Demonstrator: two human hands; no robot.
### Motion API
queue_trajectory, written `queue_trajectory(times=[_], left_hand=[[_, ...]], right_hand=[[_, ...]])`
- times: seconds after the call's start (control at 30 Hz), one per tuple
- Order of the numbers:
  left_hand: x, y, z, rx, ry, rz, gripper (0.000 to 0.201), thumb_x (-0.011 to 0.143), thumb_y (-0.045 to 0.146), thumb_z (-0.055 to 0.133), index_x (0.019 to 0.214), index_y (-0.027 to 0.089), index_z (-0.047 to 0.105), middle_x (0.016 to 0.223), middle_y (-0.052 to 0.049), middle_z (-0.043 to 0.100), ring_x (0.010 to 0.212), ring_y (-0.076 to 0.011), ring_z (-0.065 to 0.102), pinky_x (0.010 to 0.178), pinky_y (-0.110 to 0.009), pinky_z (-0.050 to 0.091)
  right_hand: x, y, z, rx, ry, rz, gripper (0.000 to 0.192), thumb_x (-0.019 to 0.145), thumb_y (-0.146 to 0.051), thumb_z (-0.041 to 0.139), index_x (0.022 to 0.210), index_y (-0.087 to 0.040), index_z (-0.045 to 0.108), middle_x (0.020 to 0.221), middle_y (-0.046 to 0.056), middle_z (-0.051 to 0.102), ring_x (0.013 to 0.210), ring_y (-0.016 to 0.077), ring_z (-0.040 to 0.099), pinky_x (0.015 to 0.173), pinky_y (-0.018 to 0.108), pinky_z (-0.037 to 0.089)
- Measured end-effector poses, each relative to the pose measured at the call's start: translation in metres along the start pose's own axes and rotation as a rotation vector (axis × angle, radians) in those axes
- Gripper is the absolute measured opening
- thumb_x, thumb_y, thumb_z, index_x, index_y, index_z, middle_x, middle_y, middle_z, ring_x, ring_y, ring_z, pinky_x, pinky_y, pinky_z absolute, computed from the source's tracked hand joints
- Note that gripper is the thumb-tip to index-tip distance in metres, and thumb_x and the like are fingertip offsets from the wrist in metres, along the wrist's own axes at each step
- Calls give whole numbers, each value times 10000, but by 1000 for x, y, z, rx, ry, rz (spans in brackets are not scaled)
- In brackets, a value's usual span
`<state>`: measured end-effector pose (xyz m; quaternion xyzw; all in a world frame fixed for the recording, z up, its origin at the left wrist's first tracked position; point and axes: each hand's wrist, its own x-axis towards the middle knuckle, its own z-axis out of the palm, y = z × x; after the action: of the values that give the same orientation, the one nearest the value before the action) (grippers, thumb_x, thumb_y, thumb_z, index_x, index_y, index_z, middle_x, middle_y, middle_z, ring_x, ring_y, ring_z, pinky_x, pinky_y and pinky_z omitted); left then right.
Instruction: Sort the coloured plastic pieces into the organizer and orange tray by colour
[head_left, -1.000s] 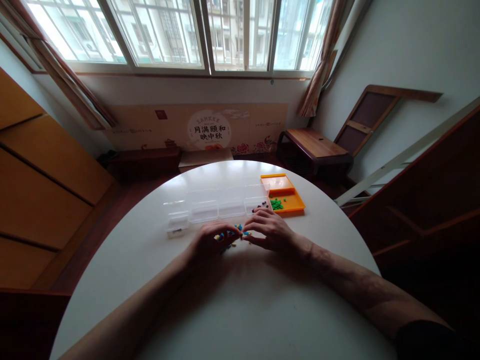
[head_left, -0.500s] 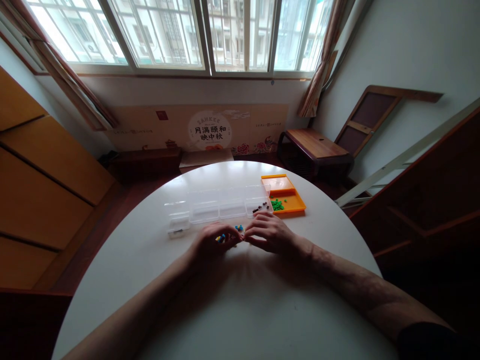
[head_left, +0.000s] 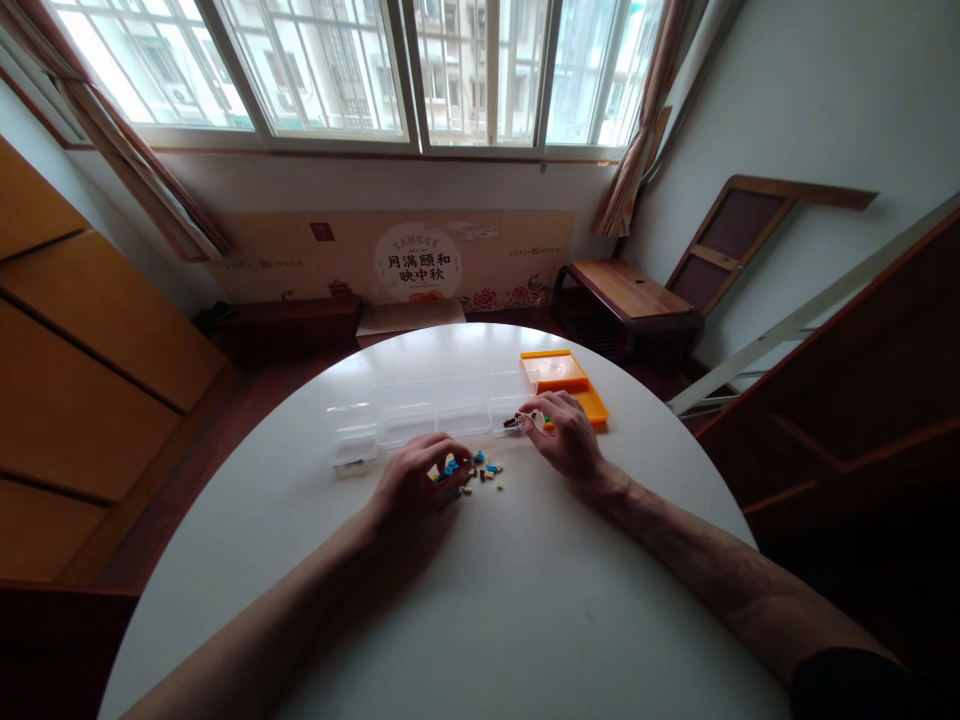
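The right hand [head_left: 568, 438] has left the spot where, half a second ago, I watched its fingertips meet those of the left hand [head_left: 415, 478] over a loose heap of small pieces [head_left: 482, 475]. It now reaches to the right end of a clear organizer [head_left: 409, 425], and hides most of the green pieces [head_left: 547, 420] that showed plainly in an orange tray [head_left: 596, 404]. The left hand keeps its place at the heap's left side, and with the other hand away I see more of the scatter.

I count two hands, one round white table [head_left: 525, 610], one organizer with four compartments in a row and one tray in two sections. The heap of blue, brown and pale yellow bits lies on the table between the hands, too small and crowded for me to count; one pale yellow piece [head_left: 500, 486] sits apart on its near side. A few dark pieces [head_left: 511, 422] lie in the rightmost compartment, their number unclear from here.

The right hand's fingers are bent, thumb and forefinger tips close together beside the dark pieces; I cannot tell whether they pinch anything. The left hand's fingers curl over the heap, blue showing beneath the arched forefinger; whether its tips grip a piece, I cannot tell.
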<state>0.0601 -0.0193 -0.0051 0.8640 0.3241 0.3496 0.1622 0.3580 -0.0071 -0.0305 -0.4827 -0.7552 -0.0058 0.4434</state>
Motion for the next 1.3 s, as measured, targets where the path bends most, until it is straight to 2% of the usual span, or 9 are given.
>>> queue_trajectory(times=[0.1, 0.27, 0.37, 0.5, 0.6, 0.77, 1.07, 1.3], left_hand=[[1, 1, -1, -26, -18, -6, 129, 1039, 297, 707, 989, 222, 799, 950, -57, 776, 821, -168, 705, 773, -265, 559], [1, 0, -2, 9, -47, -1, 122, 1015, 294, 725, 949, 229, 804, 927, -49, 756, 812, -173, 697, 775, -284, 552], [1, 0, -3, 24, -57, -8, 119, 1008, 296, 731, 941, 230, 805, 908, -43, 745, 804, -173, 689, 768, -288, 543], [1, 2, -4, 43, -73, -9, 114, 1000, 321, 753, 961, 234, 816, 921, -44, 751, 807, -177, 689, 769, -294, 541], [2, 3, -4, 51, -73, -10, 113, 999, 326, 761, 954, 239, 818, 924, -39, 753, 804, -175, 688, 764, -291, 536], [3, 5, -5, 51, -97, -14, 118, 1007, 324, 753, 962, 240, 822, 934, -42, 753, 812, -177, 686, 771, -291, 537], [2, 5, -5, 60, -95, -2, 134, 1013, 324, 743, 947, 230, 811, 931, -46, 745, 817, -179, 683, 775, -296, 532], [2, 4, -5, 56, -108, -12, 143, 1018, 318, 728, 939, 229, 806, 915, -40, 741, 813, -177, 679, 779, -299, 525]], right_hand=[[0, -8, -1, 74, -39, -70, 88, 1015, -197, 705, 1063, -254, 752, 1063, 58, 777, 1030, 278, 672, 994, 463, 535], [-1, -29, -3, 194, -253, -318, 56, 1011, -221, 733, 1037, -268, 751, 1080, 46, 791, 1018, 242, 689, 980, 428, 561], [-3, -35, -1, 193, -325, -385, 104, 999, -270, 768, 1102, -282, 766, 1099, 43, 791, 1027, 241, 695, 985, 427, 571], [-4, -34, 1, 175, -373, -409, 227, 1008, -305, 775, 1234, -289, 760, 1145, 45, 779, 1038, 231, 697, 1002, 422, 572], [-4, -31, 0, 162, -400, -420, 241, 1020, -314, 771, 1261, -303, 762, 1173, 44, 773, 1049, 227, 687, 984, 408, 572], [-7, -30, 0, 149, -408, -430, 199, 1033, -294, 757, 1228, -327, 777, 1175, 25, 772, 1039, 217, 672, 961, 390, 565], [-7, -29, 3, 183, -389, -421, 85, 1022, -314, 774, 1103, -290, 764, 1159, 32, 782, 1047, 223, 688, 977, 392, 561], [-6, -28, 2, 172, -417, -440, 38, 1067, -260, 715, 1095, -264, 741, 1181, 33, 784, 1056, 217, 670, 986, 384, 544]])
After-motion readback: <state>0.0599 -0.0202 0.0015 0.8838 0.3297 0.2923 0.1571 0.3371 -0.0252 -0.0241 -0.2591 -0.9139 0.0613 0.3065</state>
